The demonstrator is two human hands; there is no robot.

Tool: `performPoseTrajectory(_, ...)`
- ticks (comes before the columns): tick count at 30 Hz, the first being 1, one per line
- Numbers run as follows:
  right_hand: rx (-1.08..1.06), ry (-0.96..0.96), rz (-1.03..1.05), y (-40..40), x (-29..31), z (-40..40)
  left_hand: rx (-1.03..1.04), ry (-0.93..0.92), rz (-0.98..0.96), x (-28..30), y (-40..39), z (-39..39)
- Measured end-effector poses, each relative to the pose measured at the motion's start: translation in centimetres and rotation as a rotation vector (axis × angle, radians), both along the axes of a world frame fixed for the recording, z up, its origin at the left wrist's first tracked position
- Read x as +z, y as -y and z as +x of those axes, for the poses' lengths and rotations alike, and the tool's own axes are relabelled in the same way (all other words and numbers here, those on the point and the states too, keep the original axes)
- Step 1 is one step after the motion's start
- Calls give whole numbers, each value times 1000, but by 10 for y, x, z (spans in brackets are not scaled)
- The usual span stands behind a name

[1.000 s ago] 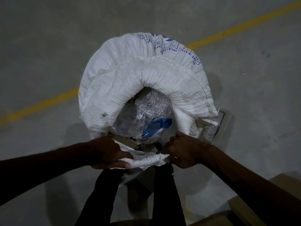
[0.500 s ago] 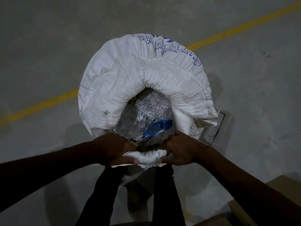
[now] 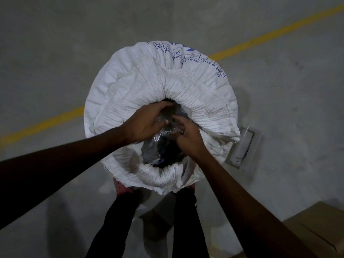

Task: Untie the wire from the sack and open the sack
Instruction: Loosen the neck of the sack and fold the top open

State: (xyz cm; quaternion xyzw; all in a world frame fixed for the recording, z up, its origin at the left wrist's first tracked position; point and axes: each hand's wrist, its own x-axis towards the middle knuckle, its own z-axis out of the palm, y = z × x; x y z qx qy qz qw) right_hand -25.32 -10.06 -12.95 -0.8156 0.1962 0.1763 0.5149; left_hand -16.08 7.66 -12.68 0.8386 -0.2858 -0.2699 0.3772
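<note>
A white woven sack (image 3: 195,94) with blue print stands upright on the floor. Its top is rolled down into a thick ring, and the mouth gapes wide. Inside lies crinkled clear plastic packaging (image 3: 158,146). My left hand (image 3: 149,121) reaches into the mouth from the left, fingers curled on the plastic. From the right, my right hand (image 3: 188,135) also pinches the plastic near the middle of the opening. No wire is visible anywhere.
Grey concrete floor with a yellow painted line (image 3: 270,36) running diagonally behind the sack. A clear flat packet (image 3: 243,148) lies on the floor right of the sack. A cardboard box (image 3: 320,229) sits at the bottom right. My legs (image 3: 184,220) stand close below the sack.
Both hands left the rolled near rim and moved up into the sack's mouth onto the plastic. The near rim now lies rolled down, and the blue item inside is hidden.
</note>
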Motion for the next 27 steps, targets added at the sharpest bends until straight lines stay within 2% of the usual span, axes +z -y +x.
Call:
performPoseTrajectory(2,-119,-14,27,-8,1,8,-16,39,-17,-1,6,8)
performPoseTrajectory(5,-191,40,-2,-13,4,14,-48,106,-39,4,11,19)
performPoseTrajectory(14,-136,206,-217,24,9,14,1,311,128,50,-12,64)
performPoseTrajectory(19,-53,104,-280,46,35,26,60,253,251,58,-31,83)
performPoseTrajectory(27,-44,68,-291,90,53,49,268,163,189,68,-46,97)
